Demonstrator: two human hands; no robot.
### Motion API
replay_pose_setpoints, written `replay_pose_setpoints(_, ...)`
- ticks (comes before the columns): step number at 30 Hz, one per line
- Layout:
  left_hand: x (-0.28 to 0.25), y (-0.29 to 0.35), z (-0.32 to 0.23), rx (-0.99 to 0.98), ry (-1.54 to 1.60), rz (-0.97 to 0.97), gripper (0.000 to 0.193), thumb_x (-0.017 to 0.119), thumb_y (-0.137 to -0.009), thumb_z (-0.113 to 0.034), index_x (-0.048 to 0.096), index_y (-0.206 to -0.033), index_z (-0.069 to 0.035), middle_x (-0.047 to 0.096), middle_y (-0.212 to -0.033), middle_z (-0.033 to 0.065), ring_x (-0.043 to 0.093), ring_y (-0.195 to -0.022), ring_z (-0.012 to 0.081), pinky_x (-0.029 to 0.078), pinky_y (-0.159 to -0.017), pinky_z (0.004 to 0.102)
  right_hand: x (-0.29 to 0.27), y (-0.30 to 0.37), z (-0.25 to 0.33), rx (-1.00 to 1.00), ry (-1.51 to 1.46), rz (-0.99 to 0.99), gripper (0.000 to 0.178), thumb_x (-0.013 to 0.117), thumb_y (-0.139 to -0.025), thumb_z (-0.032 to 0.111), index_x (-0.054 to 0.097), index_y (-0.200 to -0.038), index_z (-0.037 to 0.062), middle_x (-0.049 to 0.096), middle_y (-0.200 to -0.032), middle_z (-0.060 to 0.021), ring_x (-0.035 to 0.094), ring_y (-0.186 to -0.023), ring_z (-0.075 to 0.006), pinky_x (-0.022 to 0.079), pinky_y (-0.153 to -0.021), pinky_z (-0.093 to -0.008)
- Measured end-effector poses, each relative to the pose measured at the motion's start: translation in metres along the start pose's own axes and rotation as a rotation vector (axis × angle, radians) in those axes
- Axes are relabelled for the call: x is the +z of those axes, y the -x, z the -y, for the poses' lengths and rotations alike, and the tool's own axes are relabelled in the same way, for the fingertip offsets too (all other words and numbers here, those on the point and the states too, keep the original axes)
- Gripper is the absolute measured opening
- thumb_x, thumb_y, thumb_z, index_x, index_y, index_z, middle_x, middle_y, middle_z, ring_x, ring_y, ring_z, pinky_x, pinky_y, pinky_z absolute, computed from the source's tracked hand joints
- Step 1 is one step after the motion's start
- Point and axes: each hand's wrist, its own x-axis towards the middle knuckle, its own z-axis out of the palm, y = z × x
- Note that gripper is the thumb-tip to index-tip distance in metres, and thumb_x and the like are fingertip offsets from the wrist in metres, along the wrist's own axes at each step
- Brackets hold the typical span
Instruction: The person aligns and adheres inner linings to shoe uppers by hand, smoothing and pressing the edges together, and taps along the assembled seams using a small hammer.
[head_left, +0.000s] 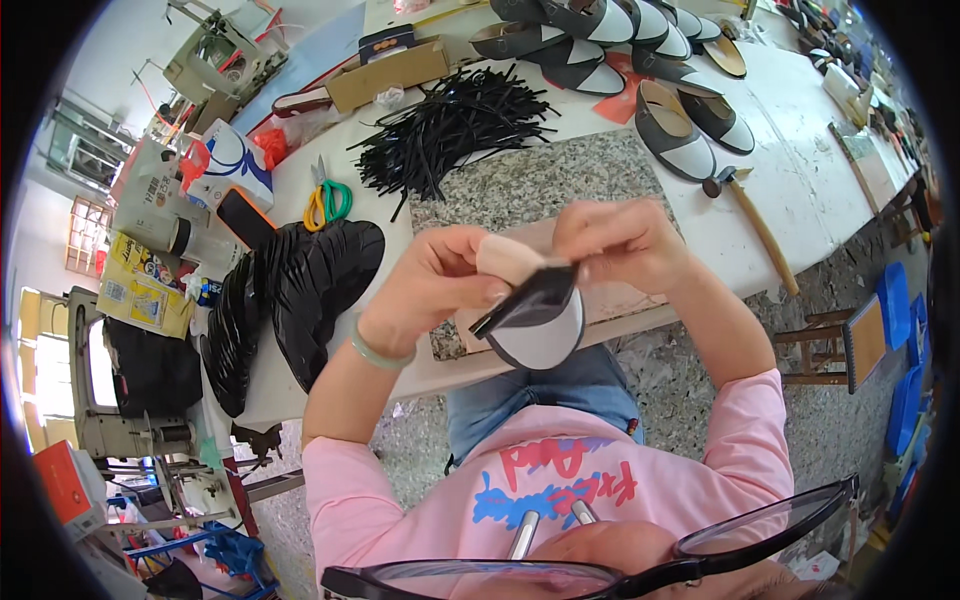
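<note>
Between my two hands is a shoe upper with a white toe, a black part and a beige lining, held above the table's near edge. My left hand pinches its left side by the beige lining and the black edge. On the other side, my right hand has its fingers closed at the upper's far right edge; the fingertips partly hide what they grip. Beneath lies a speckled stone slab with a pale flat board on it.
A heap of black strips lies behind the slab. To the left are stacked black pieces, scissors and a phone. Grey-and-white shoes and a hammer sit at right, a wooden stool beyond.
</note>
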Motion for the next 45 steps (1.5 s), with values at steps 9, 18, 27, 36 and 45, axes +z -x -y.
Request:
replay_pose_setpoints(9, -0.017, -0.046, 0.001, 0.371, -1.591, 0.382, 0.013, 0.065, -0.070, -0.003, 0.062, -0.083, -0.004, 0.064, -0.084, 0.0107, 0.060, -0.082, 0.0300, 0.048, -0.070, 0.0402, 0.000, 0.003, 0.020, -0.046, 1.345, 0.615, 0.018, 0.062, -0.078, 0.013, 0.071, -0.094, 0.0106, 0.063, -0.092, 0.0026, 0.056, -0.092, -0.0137, 0.031, -0.088, -0.0419)
replay_pose_setpoints(18, -0.017, -0.056, 0.076, 0.484, -1.882, 0.118, 0.005, 0.058, -0.076, -0.009, 0.062, -0.074, -0.007, 0.061, -0.076, 0.0054, 0.057, -0.082, 0.0229, 0.044, -0.074, 0.0333, 0.029, 0.069, -0.056, -0.045, 1.647, 0.498, 0.012, 0.062, -0.070, 0.018, 0.070, -0.074, 0.0106, 0.054, -0.097, -0.0020, 0.047, -0.104, -0.0174, 0.034, -0.078, -0.0360)
replay_pose_setpoints(27, -0.035, -0.063, 0.089, 0.396, -1.918, 0.082, 0.007, 0.059, -0.077, -0.012, 0.059, -0.075, -0.006, 0.060, -0.075, 0.0071, 0.058, -0.076, 0.0220, 0.044, -0.072, 0.0346, 0.021, 0.052, -0.042, 0.089, 1.555, 0.562, 0.016, 0.059, -0.073, 0.013, 0.067, -0.085, 0.0062, 0.054, -0.103, -0.0011, 0.048, -0.104, -0.0151, 0.033, -0.077, -0.0371)
replay_pose_setpoints(36, -0.047, -0.061, 0.082, 0.437, -1.809, 0.069, 0.011, 0.062, -0.077, -0.017, 0.062, -0.071, -0.007, 0.063, -0.069, 0.0034, 0.059, -0.083, 0.0196, 0.042, -0.078, 0.0319, 0.020, 0.042, -0.052, 0.082, 1.498, 0.470, 0.034, 0.054, -0.078, 0.010, 0.064, -0.111, 0.0086, 0.054, -0.104, 0.0032, 0.047, -0.104, -0.0134, 0.032, -0.077, -0.0377)
replay_pose_setpoints(45, -0.057, -0.060, 0.063, 0.416, -1.984, 0.187, 0.011, 0.061, -0.074, -0.016, 0.062, -0.070, -0.006, 0.062, -0.065, 0.0063, 0.061, -0.077, 0.0211, 0.046, -0.077, 0.0334, 0.029, 0.038, -0.061, 0.036, 1.511, 0.448, 0.035, 0.056, -0.077, 0.011, 0.064, -0.111, 0.0100, 0.054, -0.104, 0.0031, 0.049, -0.102, -0.0145, 0.034, -0.078, -0.0388)
